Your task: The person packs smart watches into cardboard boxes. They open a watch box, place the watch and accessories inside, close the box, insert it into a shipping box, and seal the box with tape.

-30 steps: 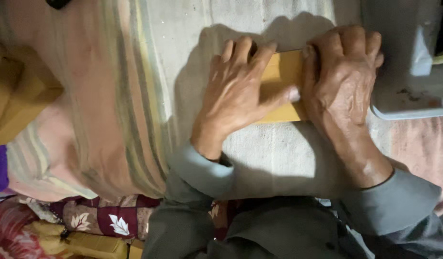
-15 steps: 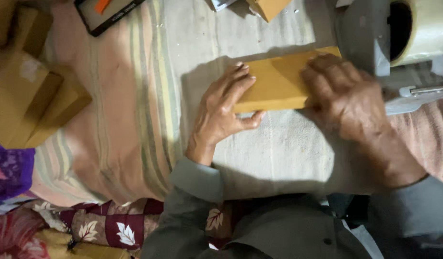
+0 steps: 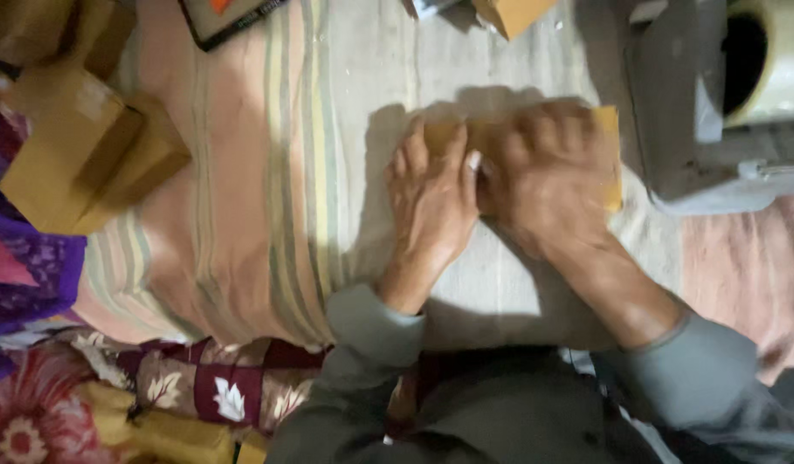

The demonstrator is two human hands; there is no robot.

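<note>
Striped cloth (image 3: 242, 215) covers the work surface, tape dispenser (image 3: 723, 103) at 2 o'clock, folded brown boxes (image 3: 79, 146) at 9 o'clock. Both hands lie flat, fingers spread, on the tan flat packet (image 3: 610, 146) at centre-right: left hand (image 3: 431, 202) on its left end, right hand (image 3: 547, 185) blurred. Since half a second ago the right hand has slid leftward over it, now nearly covering it; looks like smoothing strokes.

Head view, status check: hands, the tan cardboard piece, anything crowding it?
Left hand and right hand both pressed flat on the tan cardboard piece, lying on the striped cloth. Right hand blurred. Tape dispenser close beside it, not touching.
</note>
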